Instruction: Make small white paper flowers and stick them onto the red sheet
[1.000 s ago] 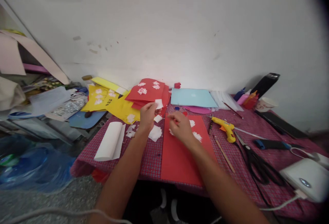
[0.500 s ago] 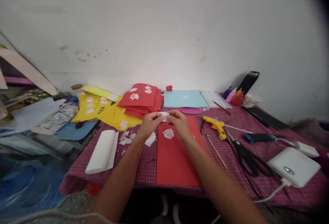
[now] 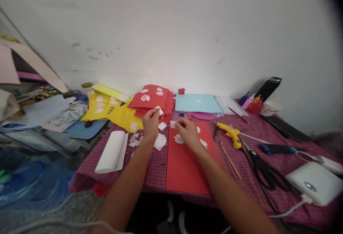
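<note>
- Checked tablecloth (image 3: 154, 176): it covers the table, under all the paper pieces and tools listed below.
- Red paper sheet (image 3: 184, 169): lies flat in front of the person, with white paper blossoms (image 3: 178, 139) on its upper part.
- Light-blue folder (image 3: 198, 104): lies behind the red sheet, near the wall.
- Red cards (image 3: 154, 101): stacked left of the folder, the top one bearing pink-and-white blossoms.
- White paper roll (image 3: 110, 151): lies at the table's left front, partly unrolled.
- Black-handled scissors (image 3: 264, 167): lie open at right, beside the yellow glue gun (image 3: 230, 133).
- Left hand (image 3: 151, 125): raised, thumb and fingers closed on a small white paper square (image 3: 160, 110).
- Right hand (image 3: 188, 132): over the sheet's upper part, fingers pinching a small white paper piece (image 3: 173, 123).
- Loose white square (image 3: 162, 126): lies just left of the red sheet.
</note>
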Tool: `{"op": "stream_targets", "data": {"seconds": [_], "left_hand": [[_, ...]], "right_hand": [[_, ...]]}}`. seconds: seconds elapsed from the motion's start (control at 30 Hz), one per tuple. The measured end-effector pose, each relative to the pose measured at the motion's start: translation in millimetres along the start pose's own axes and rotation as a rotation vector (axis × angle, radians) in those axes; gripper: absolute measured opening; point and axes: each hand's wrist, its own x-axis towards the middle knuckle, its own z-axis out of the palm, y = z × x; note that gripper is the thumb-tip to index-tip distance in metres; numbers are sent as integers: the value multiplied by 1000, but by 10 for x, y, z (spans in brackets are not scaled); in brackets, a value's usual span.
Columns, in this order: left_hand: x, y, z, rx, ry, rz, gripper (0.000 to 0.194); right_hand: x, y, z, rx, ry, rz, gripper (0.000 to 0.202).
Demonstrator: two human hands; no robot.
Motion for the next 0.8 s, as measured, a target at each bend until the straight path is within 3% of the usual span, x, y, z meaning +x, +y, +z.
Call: {"op": "stream_targets", "data": {"seconds": [0.13, 0.23, 0.3, 0.37, 0.47, 0.6, 0.7, 0.8], "left_hand": [[45, 23, -24, -44, 132, 126, 20], [59, 32, -33, -38, 154, 148, 20], [62, 34, -37, -27, 147, 139, 20], [60, 35, -41, -20, 131, 123, 20], [39, 32, -40, -5, 77, 90, 22], [-45, 5, -10, 80, -87, -7, 24], [-140, -34, 28, 184, -292, -45, 29], [-214, -64, 58, 243, -428, -42, 28]], "right_hand": [[-172, -25, 202, -220, -50, -306, 15], [-268, -39, 315, -328, -238, -534, 19], [-285, -43, 321, -360, -381, -624, 21], [-261, -48, 264, -340, -413, -634, 30], [-170, -53, 112, -250, -212, -490, 38], [-43, -35, -24, -95, 34, -219, 22], [13, -11, -33, 174, 62, -9, 13], [42, -7, -28, 390, 9, 182, 20]]}}
